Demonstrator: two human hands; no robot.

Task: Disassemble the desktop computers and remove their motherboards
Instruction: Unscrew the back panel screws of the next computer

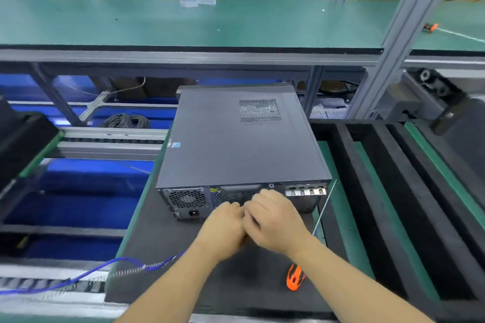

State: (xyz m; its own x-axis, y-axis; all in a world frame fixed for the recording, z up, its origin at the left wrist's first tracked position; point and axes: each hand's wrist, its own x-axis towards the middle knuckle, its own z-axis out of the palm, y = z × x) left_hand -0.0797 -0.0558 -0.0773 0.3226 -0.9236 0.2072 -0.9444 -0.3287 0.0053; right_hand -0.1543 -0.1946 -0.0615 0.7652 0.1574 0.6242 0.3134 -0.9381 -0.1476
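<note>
A dark grey desktop computer case [236,144] lies flat on a black foam mat [162,257], its rear panel [189,199] with fan grille and power socket facing me. My left hand [223,228] and my right hand [275,220] meet at the middle of that rear panel, fingers curled and touching each other. Motion blur and the hands themselves hide whatever is between the fingers. An orange-handled screwdriver [295,279] lies on the mat by my right forearm, its long thin shaft running up to the case's right rear corner.
Black foam ridges [380,191] with green strips between them fill the right side. A blue coiled cord [118,265] trails off left from my left wrist. Another black unit [23,139] sits at the left edge. A green shelf [183,23] spans overhead behind the case.
</note>
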